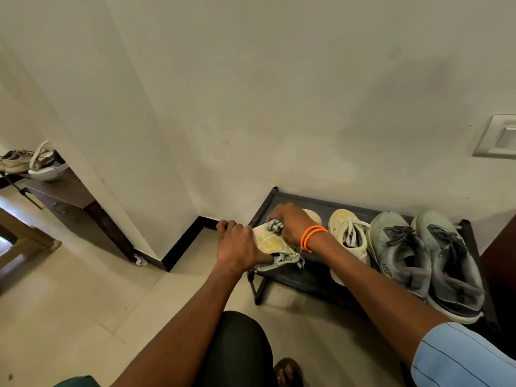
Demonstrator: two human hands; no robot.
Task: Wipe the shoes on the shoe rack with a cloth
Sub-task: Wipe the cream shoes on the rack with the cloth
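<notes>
A low black shoe rack (296, 277) stands against the wall. My left hand (237, 244) grips a pale yellow sneaker (272, 243), tilted on its side over the rack's left end. My right hand (291, 223), with orange bands at the wrist, clutches a bunched grey cloth (274, 225) and presses it against that sneaker's toe. The matching yellow sneaker (349, 233) sits on the rack beside it. Further right stand two grey-green sneakers (399, 247) (446, 252) with dark laces.
A dark skirting runs round the wall corner (181, 244) left of the rack. At far left a dark wooden table (64, 191) carries more shoes (42, 163). A wall switch (499, 138) is at the right. My knee (237, 344) and sandalled foot (289, 372) are below.
</notes>
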